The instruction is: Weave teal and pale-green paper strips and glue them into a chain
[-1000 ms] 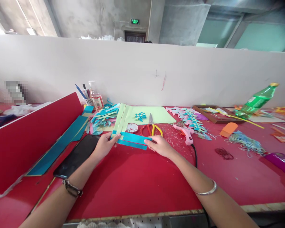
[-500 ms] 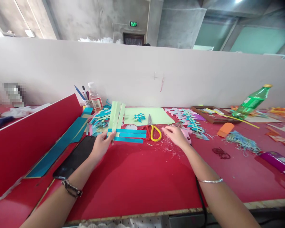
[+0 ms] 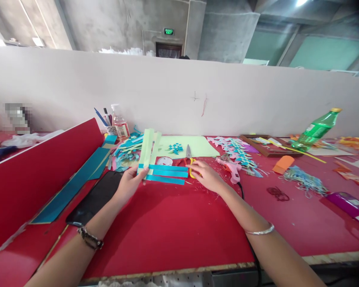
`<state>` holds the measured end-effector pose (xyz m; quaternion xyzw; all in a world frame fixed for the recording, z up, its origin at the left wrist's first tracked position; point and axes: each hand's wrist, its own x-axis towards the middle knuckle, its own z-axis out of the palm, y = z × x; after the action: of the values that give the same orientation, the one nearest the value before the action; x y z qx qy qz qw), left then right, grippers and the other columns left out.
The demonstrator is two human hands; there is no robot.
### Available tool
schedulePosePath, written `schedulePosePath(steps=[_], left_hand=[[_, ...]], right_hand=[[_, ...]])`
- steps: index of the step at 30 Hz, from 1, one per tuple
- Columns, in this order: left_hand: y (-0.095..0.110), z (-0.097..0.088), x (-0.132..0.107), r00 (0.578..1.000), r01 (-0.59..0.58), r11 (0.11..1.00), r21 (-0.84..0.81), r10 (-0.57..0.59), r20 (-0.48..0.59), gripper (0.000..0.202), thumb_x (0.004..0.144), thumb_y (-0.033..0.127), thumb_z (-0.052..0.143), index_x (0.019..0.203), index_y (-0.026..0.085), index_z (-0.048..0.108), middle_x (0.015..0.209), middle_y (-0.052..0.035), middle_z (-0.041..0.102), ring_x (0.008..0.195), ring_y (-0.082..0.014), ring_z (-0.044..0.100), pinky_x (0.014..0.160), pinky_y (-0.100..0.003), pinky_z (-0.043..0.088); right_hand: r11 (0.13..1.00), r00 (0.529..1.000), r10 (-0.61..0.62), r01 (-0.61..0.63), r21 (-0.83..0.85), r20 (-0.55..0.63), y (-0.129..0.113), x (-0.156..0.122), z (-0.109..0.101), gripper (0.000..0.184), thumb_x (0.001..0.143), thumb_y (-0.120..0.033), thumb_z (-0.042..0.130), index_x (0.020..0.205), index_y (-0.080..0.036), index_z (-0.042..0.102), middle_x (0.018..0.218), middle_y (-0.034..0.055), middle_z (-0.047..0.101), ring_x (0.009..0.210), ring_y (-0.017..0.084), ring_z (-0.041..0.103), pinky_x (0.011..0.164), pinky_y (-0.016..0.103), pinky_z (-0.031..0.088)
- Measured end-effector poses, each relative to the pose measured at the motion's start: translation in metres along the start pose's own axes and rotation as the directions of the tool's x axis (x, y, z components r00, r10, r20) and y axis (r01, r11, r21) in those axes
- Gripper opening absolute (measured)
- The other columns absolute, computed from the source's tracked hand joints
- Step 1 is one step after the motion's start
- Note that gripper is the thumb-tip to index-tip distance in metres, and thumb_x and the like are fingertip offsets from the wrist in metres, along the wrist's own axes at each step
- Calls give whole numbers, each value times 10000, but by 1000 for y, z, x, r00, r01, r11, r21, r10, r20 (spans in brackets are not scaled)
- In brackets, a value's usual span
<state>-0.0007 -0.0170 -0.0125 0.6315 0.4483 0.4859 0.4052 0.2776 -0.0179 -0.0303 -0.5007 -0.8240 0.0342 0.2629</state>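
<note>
Now the R hand [image 3: 208,176] is back in, swung over from the glue gun [image 3: 235,173] side half a sec ago to the free ends of the blue strips [image 3: 170,173]. So both hands are at the piece again, which I'd read as handling of the strips picking up after a brief break.

L hand [image 3: 131,181] has thumb and fingers pinched on the crossing, where blue meets the pale green strips [image 3: 146,147]. R fingers are half curled right by the blue ends; can't tell if they're touching or gripping. The piece is in the L hand, up off the red tabletop [image 3: 167,231], approx. centre, w/ blue running right and green pointing far.

Materials: strips look like paper, flat, straight-edged, matte, thin gaps btwn them. Scissors [image 3: 188,152], metal blades, red & yellow handles, lie just past the R fingers. Far side, a small checkered woven piece [image 3: 175,148] w/ spiky ends sits on a smooth green sheet [image 3: 194,143]. Far left, a messy pile of cut strips [image 3: 128,153]; near left, a glossy black phone [image 3: 95,199].
</note>
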Motion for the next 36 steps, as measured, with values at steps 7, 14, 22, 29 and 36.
schedulePosePath(steps=[7, 14, 22, 29, 36], left_hand=[[-6, 2, -1, 1000, -19, 994, 106, 18, 5, 326, 725, 416, 488, 535, 165, 402, 453, 62, 383, 421, -59, 340, 429, -184, 263], [0, 3, -2, 1000, 9, 998, 58, -9, 1, 292, 707, 425, 511, 807, 153, 546, 571, 37, 502, 494, -80, 422, 464, -177, 340], [-3, 2, -1, 998, -35, 999, 19, 34, 44, 284, 716, 411, 516, 799, 146, 575, 698, 1, 573, 639, -121, 507, 617, -210, 419], [-3, 2, 0, 999, 39, 998, -52, -40, -13, 320, 677, 424, 561, 847, 154, 591, 672, 18, 595, 575, -105, 510, 572, -193, 412], [3, 3, -2, 995, 47, 998, -38, -50, -86, 291, 698, 425, 536, 814, 161, 577, 647, 36, 563, 558, -86, 486, 539, -171, 390]], right_hand=[[998, 992, 64, -64, -7, 108, -7, 7, 2, 240, 830, -276, 373, 847, -185, 593, 898, 53, 568, 825, 143, 537, 713, 253, 403], [867, 894, 441, -403, -294, 76, -26, 11, 6, 396, 750, -479, 441, 978, -155, 457, 915, 105, 581, 805, 208, 573, 588, 266, 382], [739, 802, 589, -486, -466, 99, -26, 4, -8, 343, 698, -369, 530, 941, -141, 450, 827, 132, 618, 802, 260, 597, 562, 281, 374], [839, 875, 483, -451, -304, 35, -28, -3, -9, 281, 705, -285, 524, 947, -161, 456, 797, 77, 617, 730, 198, 591, 552, 242, 359], [959, 948, 282, -276, 59, -150, -31, 0, -12, 336, 724, -269, 446, 1038, -169, 382, 705, 8, 524, 559, 129, 499, 512, 229, 349]])
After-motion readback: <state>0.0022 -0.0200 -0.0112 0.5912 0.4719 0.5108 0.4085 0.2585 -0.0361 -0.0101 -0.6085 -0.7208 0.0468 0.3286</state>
